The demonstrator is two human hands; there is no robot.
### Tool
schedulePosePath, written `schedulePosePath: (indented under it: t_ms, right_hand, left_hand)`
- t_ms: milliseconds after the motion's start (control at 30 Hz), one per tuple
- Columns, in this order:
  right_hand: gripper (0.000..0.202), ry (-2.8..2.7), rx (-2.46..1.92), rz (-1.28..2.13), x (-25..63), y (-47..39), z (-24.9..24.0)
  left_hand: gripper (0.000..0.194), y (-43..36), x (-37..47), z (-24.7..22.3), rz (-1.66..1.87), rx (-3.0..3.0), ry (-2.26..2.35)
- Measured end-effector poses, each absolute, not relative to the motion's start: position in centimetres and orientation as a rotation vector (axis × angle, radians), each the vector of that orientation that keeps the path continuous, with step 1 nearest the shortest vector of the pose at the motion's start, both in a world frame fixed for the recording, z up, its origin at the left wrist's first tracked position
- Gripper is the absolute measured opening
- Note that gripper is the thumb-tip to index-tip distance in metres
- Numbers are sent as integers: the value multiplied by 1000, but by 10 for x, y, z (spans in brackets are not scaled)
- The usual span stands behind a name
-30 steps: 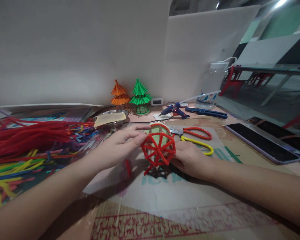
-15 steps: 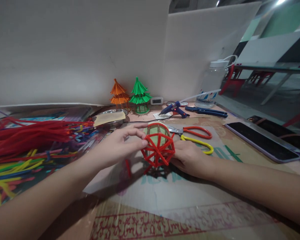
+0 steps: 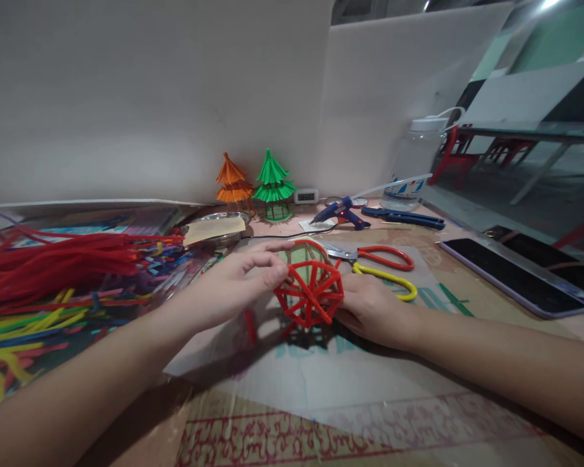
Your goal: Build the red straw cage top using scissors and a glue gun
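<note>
A small cage-like frame of red pipe cleaners, its near end a spoked wheel shape, is held just above the white sheet on the table. My left hand closes on its left rim, with thumb and index finger around the edge. From the right, my right hand grips the frame low on its side; its fingertips are hidden behind the spokes. Pale green material shows inside the frame. A loose red piece lies to the left, below my left hand. Scissors with red and yellow handles rest just beyond my right hand.
Red pipe cleaners and other colours pile up at the left. Behind stand an orange tiered model, a green one, a glue gun, pliers and a bottle. A phone lies at the right.
The whole view has shifted very slightly. My left thumb has moved a little on the frame's rim; both hands keep hold of it in about the same place.
</note>
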State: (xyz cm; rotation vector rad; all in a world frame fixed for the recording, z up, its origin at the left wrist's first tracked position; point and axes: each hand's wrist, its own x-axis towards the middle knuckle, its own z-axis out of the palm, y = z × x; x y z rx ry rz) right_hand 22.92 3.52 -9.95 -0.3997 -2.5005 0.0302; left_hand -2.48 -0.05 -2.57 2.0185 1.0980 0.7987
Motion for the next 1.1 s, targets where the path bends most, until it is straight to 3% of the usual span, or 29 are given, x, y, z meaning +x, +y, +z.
schedulePosePath:
  t_ms: [233,433,600,1100]
  right_hand:
    - [20,-2476,-377,5,230,36,-101]
    - [25,-2494,-393,4,229,35,-99]
    - [25,-2485,-424,-3,229,34,-98]
    - [25,-2495,-451,52,230,35,-98]
  left_hand:
    - [16,-8,-19,-22,851,2151,1249]
    - [17,-13,-24,-25,1051,2561,1256]
    - [21,-13,-27,-19,986,2725,1314]
    - [20,-9,-34,-10,1115,2449,1346]
